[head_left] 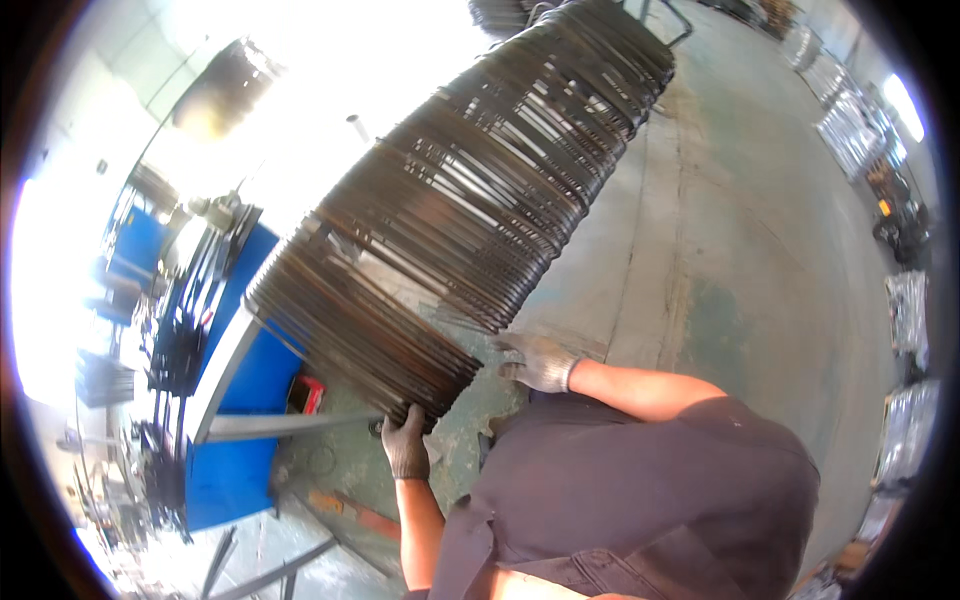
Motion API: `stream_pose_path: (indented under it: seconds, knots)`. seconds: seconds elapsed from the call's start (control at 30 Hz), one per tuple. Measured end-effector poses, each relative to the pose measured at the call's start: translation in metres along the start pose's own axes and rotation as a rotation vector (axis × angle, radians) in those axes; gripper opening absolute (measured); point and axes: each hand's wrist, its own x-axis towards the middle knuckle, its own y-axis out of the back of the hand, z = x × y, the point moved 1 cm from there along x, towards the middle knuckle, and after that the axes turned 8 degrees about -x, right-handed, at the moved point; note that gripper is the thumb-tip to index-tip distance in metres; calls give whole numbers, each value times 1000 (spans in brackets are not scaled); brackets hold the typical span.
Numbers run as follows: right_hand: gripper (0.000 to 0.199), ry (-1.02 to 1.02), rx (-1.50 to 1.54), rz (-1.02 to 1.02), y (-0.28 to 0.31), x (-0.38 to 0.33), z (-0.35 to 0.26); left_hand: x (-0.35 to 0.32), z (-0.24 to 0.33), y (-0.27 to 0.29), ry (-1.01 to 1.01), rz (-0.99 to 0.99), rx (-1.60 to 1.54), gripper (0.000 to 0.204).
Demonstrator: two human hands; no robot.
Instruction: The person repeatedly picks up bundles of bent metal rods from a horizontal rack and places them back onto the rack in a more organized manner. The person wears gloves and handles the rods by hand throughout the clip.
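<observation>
Fingers of the gloved left hand curl up over the near bottom edge of a long stack of dark metal rods, gripping that edge; glove is dark, forearm bare, coming in from the lower edge. Far left: blue machine frame with a grey flat bar running right toward the left hand, its end just beside the glove. Small red box sits on the floor between the blue frame and the stack. Rod stack runs from near left, by the left hand, up to far right, tilted, rods packed side by side, rusty brown with shiny streaks. Right of the stack's near end, the right hand in a light grey glove lies against the rods' lower side, fingers spread fairly wide and flat, not closed on anything I can make out. Person's dark shirt fills the near centre-right. Concrete floor, greenish and stained, spreads right. Far right edge: shiny wrapped bundles, too small to tell what they are.
</observation>
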Motion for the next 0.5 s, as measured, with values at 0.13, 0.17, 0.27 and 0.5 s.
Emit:
stream_pose_path:
  seconds: [0.13, 0.17, 0.27, 0.5]
  knots:
    - [59, -253, 149, 70, 9, -41, 60, -3, -24, 9, -82, 78, 38, 25]
    - [58, -292, 120, 62, 8, -50, 73, -8, -24, 8, -110, 119, 48, 25]
    - [53, -378, 74, 19, 15, -66, 96, -24, -30, 19, -166, 302, 106, 27]
    - [55, -269, 51, -87, 55, -92, 161, -59, -104, 33, 240, 761, 324, 27]
